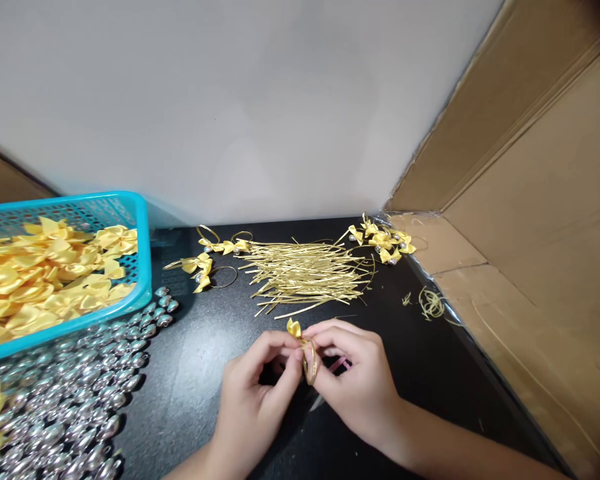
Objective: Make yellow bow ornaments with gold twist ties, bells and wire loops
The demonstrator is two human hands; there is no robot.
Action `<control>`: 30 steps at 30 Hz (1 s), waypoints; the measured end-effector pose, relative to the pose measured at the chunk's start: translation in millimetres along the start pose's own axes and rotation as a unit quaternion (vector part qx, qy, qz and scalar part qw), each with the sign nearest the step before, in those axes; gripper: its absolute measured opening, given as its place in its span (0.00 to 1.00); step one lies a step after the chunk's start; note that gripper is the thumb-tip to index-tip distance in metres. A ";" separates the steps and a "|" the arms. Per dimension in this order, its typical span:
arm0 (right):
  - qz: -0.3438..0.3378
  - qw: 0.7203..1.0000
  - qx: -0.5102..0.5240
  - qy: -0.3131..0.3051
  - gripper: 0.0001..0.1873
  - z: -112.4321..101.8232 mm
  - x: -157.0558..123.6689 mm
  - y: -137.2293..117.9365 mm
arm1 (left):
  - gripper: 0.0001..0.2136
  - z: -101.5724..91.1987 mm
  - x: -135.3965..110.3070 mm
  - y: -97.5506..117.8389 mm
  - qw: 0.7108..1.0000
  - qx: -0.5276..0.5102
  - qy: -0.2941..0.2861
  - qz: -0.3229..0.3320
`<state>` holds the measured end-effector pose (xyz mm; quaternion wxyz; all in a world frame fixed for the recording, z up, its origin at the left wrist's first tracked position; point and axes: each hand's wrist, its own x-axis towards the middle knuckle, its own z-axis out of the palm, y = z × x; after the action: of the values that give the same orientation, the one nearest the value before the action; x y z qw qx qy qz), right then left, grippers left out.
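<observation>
At the front middle of the table, my left hand [257, 393] pinches a small yellow ribbon bow [294, 328] between thumb and fingertips. A thin gold cord [310, 373], bent into a loop, hangs from the bow. My right hand [357, 380] is closed on this cord, its fingertips almost meeting those of the left. Something pink [341, 364] shows under the right hand, mostly hidden. Just beyond both hands lies a loose pile of straight gold cords [310, 273].
A blue basket [143, 267] full of yellow bows stands at left. Many silver beads [80, 413] spread in front of it. Bows with cord loops and beads lie left [203, 270] and right [390, 241] of the pile. Cord scraps [431, 303] lie near the cardboard wall [545, 167].
</observation>
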<state>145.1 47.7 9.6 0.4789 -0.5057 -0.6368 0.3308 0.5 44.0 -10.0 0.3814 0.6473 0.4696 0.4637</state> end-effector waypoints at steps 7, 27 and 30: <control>0.011 1.000 -0.002 -0.004 0.06 -0.2 -1.0 1.7 | 0.05 -0.7 -0.1 2.3 1.000 0.021 0.007 0.014; 0.019 1.000 -0.003 -0.006 0.05 0.6 -2.0 2.8 | 0.05 -0.3 -0.8 2.7 0.999 0.030 0.010 0.011; 0.021 1.000 -0.002 -0.010 0.06 0.4 -2.4 2.2 | 0.04 -0.7 -1.5 2.2 0.999 0.034 0.010 0.009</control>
<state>145.6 46.0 6.8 0.4649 -0.5163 -0.6313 0.3446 0.2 42.1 -8.1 0.3507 0.6592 0.4829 0.4574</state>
